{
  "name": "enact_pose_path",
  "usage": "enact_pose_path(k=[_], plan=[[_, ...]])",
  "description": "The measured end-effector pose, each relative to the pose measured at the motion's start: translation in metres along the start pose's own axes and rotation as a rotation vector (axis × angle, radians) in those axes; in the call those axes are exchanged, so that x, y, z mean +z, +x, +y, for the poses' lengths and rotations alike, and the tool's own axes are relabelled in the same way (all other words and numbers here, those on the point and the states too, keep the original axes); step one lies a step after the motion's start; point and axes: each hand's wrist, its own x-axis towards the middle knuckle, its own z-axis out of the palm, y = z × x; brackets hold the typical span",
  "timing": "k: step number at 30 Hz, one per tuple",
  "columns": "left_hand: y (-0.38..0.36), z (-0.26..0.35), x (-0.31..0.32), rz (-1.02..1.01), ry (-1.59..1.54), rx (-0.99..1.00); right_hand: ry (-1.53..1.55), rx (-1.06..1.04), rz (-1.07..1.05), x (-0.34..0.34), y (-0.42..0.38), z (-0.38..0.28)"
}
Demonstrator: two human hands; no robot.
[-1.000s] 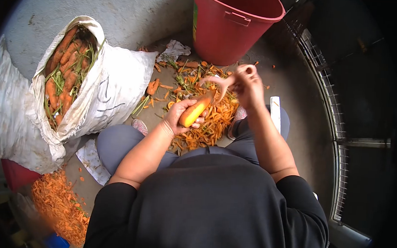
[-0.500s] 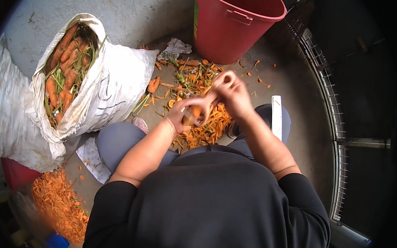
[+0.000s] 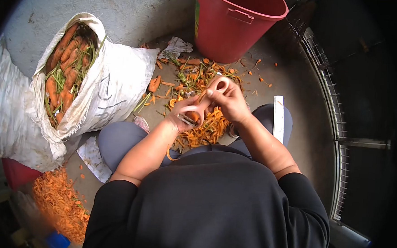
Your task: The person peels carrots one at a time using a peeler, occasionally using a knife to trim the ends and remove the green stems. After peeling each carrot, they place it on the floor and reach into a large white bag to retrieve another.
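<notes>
The carrot is almost hidden inside the left hand, which is closed around it above the pile of orange peelings on the floor. The right hand is closed on the pale peeler, whose blade end touches the carrot. A red bucket stands beyond, and a white sack of carrots is at the left.

smooth plastic bucket, coarse woven sack
</notes>
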Motion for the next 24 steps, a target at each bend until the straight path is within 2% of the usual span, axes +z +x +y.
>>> enact_pose_path(k=[1, 3, 4, 5, 7, 11, 12, 15, 17, 19, 21, 22, 24], plan=[[0.002, 0.0, 0.002, -0.001, -0.092, -0.048, 0.0, 0.036, -0.034, 0.0, -0.001, 0.004], [0.004, -0.002, -0.002, 0.093, -0.055, -0.045, 0.044, 0.085, -0.015, -0.01, 0.008, 0.009], [0.002, -0.003, -0.001, 0.085, 0.071, -0.016, 0.08, 0.134, 0.029, -0.02, 0.013, 0.011], [-0.002, -0.005, 0.001, -0.102, -0.026, -0.016, 0.145, 0.113, 0.092, -0.03, 0.019, 0.015], [-0.002, -0.003, 0.004, -0.007, -0.071, -0.166, 0.094, 0.092, 0.319, -0.065, 0.033, 0.021], [-0.004, -0.002, 0.004, -0.024, 0.0, -0.126, -0.154, 0.053, 0.667, -0.127, 0.045, 0.028], [-0.005, 0.001, 0.006, -0.032, -0.01, -0.125, -0.048, -0.019, 0.68, -0.119, 0.04, 0.023], [-0.002, -0.001, 0.001, 0.001, -0.021, -0.071, 0.023, -0.105, 0.504, -0.055, 0.023, 0.004], [0.0, -0.006, -0.004, 0.075, 0.035, 0.003, 0.033, -0.029, 0.237, -0.017, 0.005, 0.0], [0.003, 0.001, 0.002, -0.005, 0.067, -0.058, 0.094, 0.069, -0.01, -0.015, 0.001, 0.015], [-0.005, -0.003, 0.011, -0.025, 0.084, -0.017, 0.025, 0.123, 0.183, -0.046, 0.014, 0.018], [-0.004, 0.0, 0.01, -0.009, 0.052, -0.144, 0.06, 0.063, 0.323, -0.067, 0.023, 0.019], [-0.008, 0.0, 0.011, -0.036, 0.101, -0.138, -0.007, -0.04, 0.544, -0.108, 0.035, 0.012]])
